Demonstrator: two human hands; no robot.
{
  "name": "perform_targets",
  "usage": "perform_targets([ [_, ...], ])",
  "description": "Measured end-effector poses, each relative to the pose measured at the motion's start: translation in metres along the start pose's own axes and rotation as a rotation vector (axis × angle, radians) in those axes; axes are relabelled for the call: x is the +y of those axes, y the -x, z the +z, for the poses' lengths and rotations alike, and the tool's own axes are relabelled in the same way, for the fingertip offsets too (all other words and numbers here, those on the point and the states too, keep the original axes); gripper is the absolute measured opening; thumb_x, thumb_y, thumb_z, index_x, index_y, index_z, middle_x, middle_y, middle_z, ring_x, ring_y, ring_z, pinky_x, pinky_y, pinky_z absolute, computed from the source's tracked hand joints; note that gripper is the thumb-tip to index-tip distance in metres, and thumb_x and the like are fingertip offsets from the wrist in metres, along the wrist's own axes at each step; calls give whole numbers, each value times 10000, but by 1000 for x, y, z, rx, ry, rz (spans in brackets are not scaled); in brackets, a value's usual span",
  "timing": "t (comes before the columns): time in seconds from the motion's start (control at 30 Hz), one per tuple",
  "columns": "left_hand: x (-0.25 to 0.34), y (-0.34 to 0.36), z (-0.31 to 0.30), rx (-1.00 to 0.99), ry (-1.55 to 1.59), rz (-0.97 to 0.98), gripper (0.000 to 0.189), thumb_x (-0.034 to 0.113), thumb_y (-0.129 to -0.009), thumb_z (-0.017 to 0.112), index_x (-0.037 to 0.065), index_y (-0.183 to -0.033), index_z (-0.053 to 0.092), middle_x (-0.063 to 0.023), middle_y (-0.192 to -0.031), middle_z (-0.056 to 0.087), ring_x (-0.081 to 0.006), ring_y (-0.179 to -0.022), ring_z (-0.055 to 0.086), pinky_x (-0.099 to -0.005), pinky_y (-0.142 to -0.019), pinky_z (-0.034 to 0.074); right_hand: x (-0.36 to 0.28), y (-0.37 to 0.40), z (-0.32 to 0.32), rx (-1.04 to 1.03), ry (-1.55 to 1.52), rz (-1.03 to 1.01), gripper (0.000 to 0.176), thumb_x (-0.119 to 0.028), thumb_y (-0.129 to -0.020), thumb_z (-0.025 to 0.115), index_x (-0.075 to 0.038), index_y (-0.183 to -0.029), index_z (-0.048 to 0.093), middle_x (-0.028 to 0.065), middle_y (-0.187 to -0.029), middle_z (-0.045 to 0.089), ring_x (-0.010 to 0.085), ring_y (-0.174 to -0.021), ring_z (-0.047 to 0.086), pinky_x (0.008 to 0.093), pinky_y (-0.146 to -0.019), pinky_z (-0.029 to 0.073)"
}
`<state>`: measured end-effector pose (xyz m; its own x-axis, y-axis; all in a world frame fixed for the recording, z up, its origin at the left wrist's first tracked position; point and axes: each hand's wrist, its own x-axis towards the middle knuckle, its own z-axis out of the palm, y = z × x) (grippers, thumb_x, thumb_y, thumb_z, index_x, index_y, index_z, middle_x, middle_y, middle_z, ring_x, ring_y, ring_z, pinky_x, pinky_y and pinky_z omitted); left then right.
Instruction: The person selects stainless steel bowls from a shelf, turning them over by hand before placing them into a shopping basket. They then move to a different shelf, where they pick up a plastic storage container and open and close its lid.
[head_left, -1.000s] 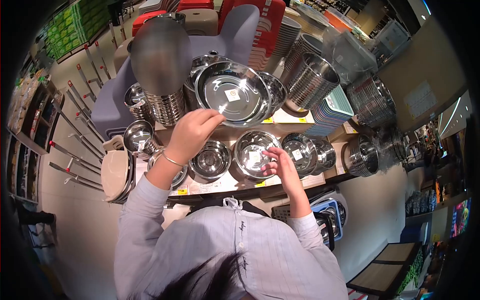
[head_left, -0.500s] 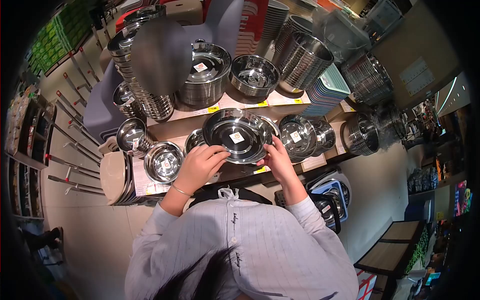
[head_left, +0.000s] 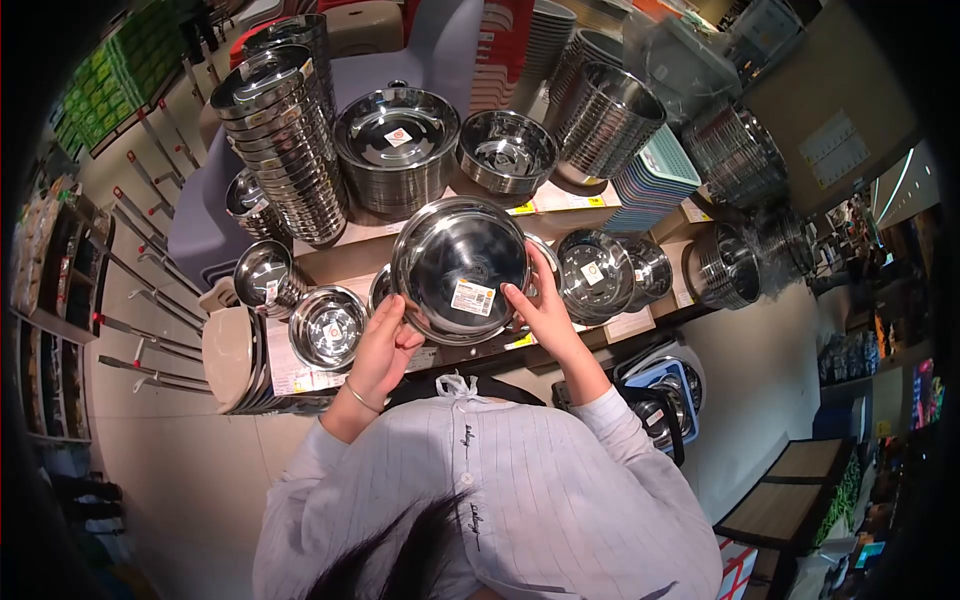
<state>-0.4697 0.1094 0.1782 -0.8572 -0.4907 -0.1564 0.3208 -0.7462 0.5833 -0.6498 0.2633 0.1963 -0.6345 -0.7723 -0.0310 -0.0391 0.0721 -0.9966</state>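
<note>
A shiny steel basin (head_left: 460, 255) is held up in front of me, its underside with a white barcode label facing me. My left hand (head_left: 385, 345) grips the basin's lower left rim, fingers curled and thumb at the edge. On the right side, my right hand (head_left: 545, 305) holds the rim, thumb on the underside and fingers behind. Beyond it on the shelf stands a stack of wide basins (head_left: 400, 150), with a stack of smaller bowls (head_left: 508, 150) to its right.
Tall stacks of steel bowls (head_left: 285, 140) stand at the left. A small bowl (head_left: 328, 327) and more basins (head_left: 595, 275) flank my hands. Mop handles (head_left: 155, 300) stick out at the far left. A blue basket (head_left: 665, 385) holds steelware at the lower right.
The basin has been turned over, from its inside showing to its labelled underside. Both hands have shifted their hold on the rim. A dark blurred shape over the left stacks is gone.
</note>
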Motion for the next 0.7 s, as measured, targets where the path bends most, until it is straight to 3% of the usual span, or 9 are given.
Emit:
perform_targets([
  [0.03, -2, 1, -1, 18, 88, -56, 151, 195, -937, 440, 71, -914, 523, -15, -778, 537, -23, -536, 316, -156, -513, 294, -3, 0, 2, 42, 82, -12, 638, -200, -871, 549, -138, -1383, 175, 128, -1067, 510, 99, -705, 554, 197, -474, 439],
  [0.07, -4, 1, -3, 35, 176, -111, 152, 191, -938, 437, 69, -913, 523, -13, -766, 528, -22, -535, 315, -155, -510, 292, 6, -3, -1, 13, 50, -3, 592, -222, -874, 545, -129, -1364, 225, 75, -892, 551, 79, -619, 522, 198, -433, 413],
  [0.13, -12, -4, -13, -7, 275, -139, 150, 185, -939, 434, 68, -906, 522, -5, -754, 508, -15, -534, 314, -151, -505, 295, 1, -1, -2, 11, -14, 77, 552, -226, -873, 548, -124, -1340, 272, 32, -777, 541, 66, -555, 487, 197, -407, 394],
  [0.3, -14, -4, -15, 139, 355, -202, 105, 164, -927, 464, 87, -900, 531, 8, -785, 507, 1, -528, 333, -141, -498, 306, 3, 0, -1, 54, -83, 68, 545, -219, -852, 584, -107, -1307, 305, 30, -831, 556, 39, -547, 480, 180, -388, 364],
  [0.57, -15, -8, -22, 97, 439, -224, 100, 171, -927, 463, 105, -924, 538, 38, -796, 516, 2, -522, 338, -139, -493, 306, -5, 5, 0, 67, -116, 79, 564, -197, -849, 590, -81, -1304, 279, 39, -824, 558, 48, -561, 497, 177, -399, 375],
  [0.7, -14, -8, -23, 69, 403, -205, 106, 168, -931, 452, 105, -931, 537, 44, -805, 519, -1, -536, 345, -142, -497, 311, -11, 8, 4, 99, -153, -10, 634, -118, -827, 604, -72, -1330, 222, 88, -972, 533, 75, -637, 544, 173, -433, 401],
])
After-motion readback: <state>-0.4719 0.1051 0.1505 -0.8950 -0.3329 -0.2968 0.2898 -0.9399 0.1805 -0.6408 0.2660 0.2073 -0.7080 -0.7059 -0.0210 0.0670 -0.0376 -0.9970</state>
